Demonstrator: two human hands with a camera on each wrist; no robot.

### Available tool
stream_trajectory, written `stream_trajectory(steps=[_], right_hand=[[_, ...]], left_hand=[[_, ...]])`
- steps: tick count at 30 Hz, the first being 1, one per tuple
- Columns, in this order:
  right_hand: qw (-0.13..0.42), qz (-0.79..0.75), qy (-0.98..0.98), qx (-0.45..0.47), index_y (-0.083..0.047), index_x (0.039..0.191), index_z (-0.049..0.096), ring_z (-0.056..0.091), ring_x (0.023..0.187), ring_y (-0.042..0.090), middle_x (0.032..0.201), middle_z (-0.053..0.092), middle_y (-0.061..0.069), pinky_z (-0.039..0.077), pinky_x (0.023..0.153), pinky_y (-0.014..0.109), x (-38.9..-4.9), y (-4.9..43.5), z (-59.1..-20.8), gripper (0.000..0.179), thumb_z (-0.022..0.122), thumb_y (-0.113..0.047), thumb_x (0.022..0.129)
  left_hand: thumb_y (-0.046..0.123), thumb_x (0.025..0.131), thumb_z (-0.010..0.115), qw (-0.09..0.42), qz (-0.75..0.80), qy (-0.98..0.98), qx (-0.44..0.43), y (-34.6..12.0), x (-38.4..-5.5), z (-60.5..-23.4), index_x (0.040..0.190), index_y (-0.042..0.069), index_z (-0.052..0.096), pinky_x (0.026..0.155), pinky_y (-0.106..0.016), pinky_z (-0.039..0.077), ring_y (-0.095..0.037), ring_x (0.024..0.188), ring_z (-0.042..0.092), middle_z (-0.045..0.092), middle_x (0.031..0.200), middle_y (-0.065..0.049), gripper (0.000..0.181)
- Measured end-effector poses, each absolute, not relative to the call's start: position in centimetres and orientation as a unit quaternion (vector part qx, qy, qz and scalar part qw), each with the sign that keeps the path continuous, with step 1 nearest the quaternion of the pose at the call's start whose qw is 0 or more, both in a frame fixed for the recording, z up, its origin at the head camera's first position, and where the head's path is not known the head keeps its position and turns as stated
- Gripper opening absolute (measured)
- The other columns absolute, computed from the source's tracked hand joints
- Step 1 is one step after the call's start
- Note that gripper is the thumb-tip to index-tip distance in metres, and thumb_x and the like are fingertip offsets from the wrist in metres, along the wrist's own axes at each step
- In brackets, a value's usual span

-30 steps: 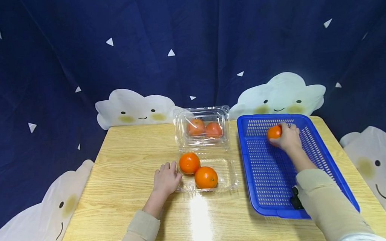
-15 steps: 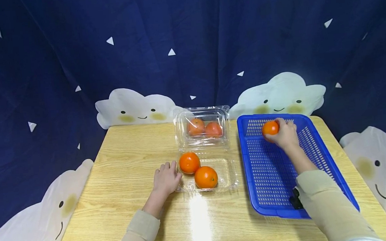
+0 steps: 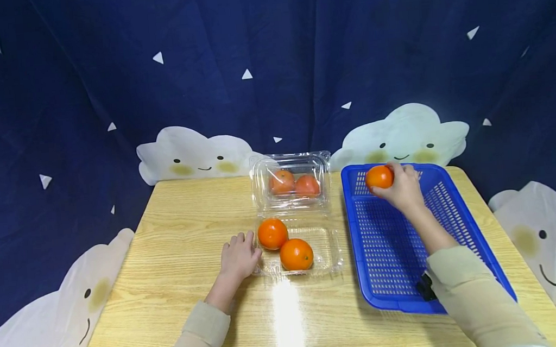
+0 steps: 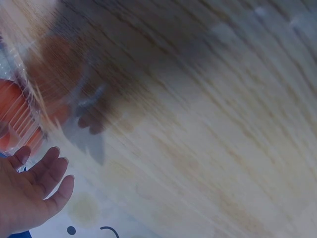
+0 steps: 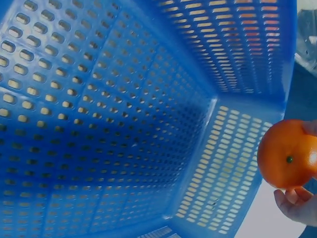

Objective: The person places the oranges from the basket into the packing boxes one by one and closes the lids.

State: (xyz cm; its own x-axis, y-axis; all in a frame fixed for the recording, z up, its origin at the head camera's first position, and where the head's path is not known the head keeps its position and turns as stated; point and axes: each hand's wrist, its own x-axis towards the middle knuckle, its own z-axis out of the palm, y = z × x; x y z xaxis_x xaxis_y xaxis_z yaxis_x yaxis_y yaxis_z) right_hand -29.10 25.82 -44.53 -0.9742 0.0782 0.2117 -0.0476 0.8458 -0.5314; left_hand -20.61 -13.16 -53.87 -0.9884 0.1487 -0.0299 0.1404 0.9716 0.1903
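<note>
In the head view, my right hand [image 3: 403, 188] holds an orange [image 3: 379, 179] above the far left part of a blue basket [image 3: 354, 244]. The right wrist view shows the orange's green stem end [image 5: 290, 159] facing the camera, with fingers at its right side. My left hand [image 3: 239, 258] is at the left edge of a clear plastic clamshell box [image 3: 325, 246], fingers relaxed, holding nothing. Inside the front half sit two oranges, one at the back left [image 3: 272, 234] and one in front [image 3: 296, 255]. Two round orange-red shapes [image 3: 282, 182] show through the raised back half.
A small black object [image 3: 425, 287] is near the basket's front, partly hidden by the right sleeve. The wooden table [image 3: 188, 213] stretches left of the box. Behind hangs a dark blue curtain [image 3: 201, 65], with white cloud shapes [image 3: 402, 136] along the table's back edge.
My right hand has raised the orange and carried it left and toward the back, to near the basket's far left rim. My left hand and the box keep their places.
</note>
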Motion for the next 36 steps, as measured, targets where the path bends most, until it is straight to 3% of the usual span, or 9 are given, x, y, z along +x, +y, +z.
stream_trajectory(steps=[21,36], right_hand=[[0.15,0.29,-0.939,0.107,-0.001,0.119,0.051,0.042,0.099,0.041,0.111,0.044,0.026,0.041,0.079,0.059,-27.1,20.5,-41.9,0.064,0.079,-0.019,0.064],[0.109,0.272,-0.935,0.199,-0.003,0.118,0.054,0.044,0.098,0.035,0.107,0.047,0.02,0.046,0.08,0.052,-25.9,17.1,-42.5,0.064,0.079,-0.021,0.062]], left_hand=[[0.036,0.086,0.044,0.02,0.093,0.993,0.077,-13.2,-20.6,-53.8,0.119,0.01,0.045,0.076,-0.045,0.041,-0.03,0.096,0.049,0.051,0.104,-0.013,0.042],[0.035,0.085,0.044,0.019,0.097,0.992,0.072,-13.1,-20.5,-53.8,0.119,0.009,0.045,0.077,-0.046,0.041,-0.03,0.096,0.049,0.051,0.106,-0.014,0.042]])
